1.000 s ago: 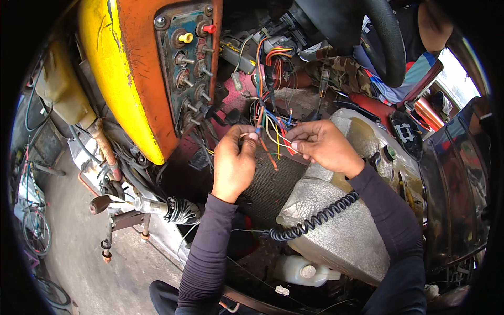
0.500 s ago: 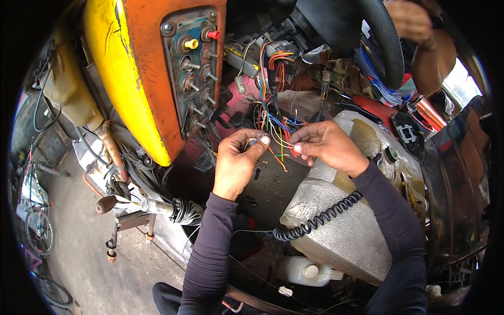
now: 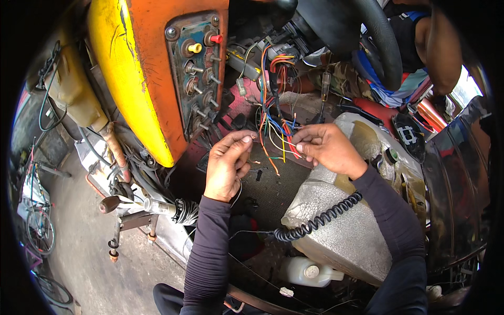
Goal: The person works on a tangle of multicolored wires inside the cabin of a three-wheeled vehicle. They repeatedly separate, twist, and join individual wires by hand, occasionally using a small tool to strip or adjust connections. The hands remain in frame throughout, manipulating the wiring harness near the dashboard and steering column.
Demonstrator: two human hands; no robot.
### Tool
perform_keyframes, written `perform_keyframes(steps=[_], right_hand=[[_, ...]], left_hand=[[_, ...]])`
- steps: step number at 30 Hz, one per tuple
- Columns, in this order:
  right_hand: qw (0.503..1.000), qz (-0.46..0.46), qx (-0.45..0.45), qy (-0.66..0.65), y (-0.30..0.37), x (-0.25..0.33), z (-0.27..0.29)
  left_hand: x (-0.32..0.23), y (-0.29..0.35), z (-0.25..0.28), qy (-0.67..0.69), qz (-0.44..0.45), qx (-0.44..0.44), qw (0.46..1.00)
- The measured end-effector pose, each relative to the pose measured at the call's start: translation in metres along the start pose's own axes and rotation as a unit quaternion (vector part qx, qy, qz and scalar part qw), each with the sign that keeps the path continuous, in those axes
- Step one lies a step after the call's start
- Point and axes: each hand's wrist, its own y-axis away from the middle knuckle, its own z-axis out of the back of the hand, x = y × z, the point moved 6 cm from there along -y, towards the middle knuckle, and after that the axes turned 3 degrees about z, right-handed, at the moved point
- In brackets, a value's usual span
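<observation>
Two bare hands work above a dark, pebbled floor mat [image 3: 265,190], both sleeves dark, close-fitting cloth that wrinkles along the forearms. The left hand [image 3: 227,167] is partly curled, thumb and forefinger pinched together on what looks like a small copper-coloured wire end; a thin pale wire [image 3: 240,192] loops out beneath its palm. The right hand [image 3: 333,149] has its thumb and fingertips closed on a slender white wire [image 3: 279,137], at the edge of the wire bundle [image 3: 269,100].

That bundle hangs between the hands and above them, its smooth plastic strands blue, red, yellow, green and orange, fanning out into loose ends. One orange wire [image 3: 269,153] droops lower, frayed at its tip.

On the left stands a curved metal housing [image 3: 152,68], its yellow and orange paint scratched and chipped, set with a worn teal plate carrying metal toggle switches [image 3: 197,69], one capped yellow, another red. Below the right forearm, a black coiled cable [image 3: 317,216] crosses a bulky silver cover [image 3: 341,231], crackled like old leather. A translucent, rounded plastic jug [image 3: 302,273] sits beneath it. Past the smooth black steering wheel [image 3: 387,44], another person's camouflage-clad leg [image 3: 349,83] shows.
</observation>
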Motion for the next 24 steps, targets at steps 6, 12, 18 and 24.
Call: perform_keyframes(steps=[6, 12, 18, 24], right_hand=[[0.998, 0.016, 0.042, -0.051, -0.002, -0.002, 0.000], [0.995, 0.078, 0.049, -0.025, 0.004, 0.001, -0.003], [0.999, 0.043, 0.004, -0.011, 0.014, 0.010, -0.014], [0.998, 0.049, -0.030, 0.025, 0.012, 0.010, -0.019]], left_hand=[[-0.005, -0.001, -0.009, -0.172, -0.080, -0.076, 0.979], [-0.012, 0.002, -0.028, -0.251, -0.155, -0.070, 0.953], [-0.010, 0.002, -0.028, -0.326, -0.184, -0.013, 0.927], [-0.007, 0.002, -0.028, -0.353, -0.179, 0.003, 0.918]])
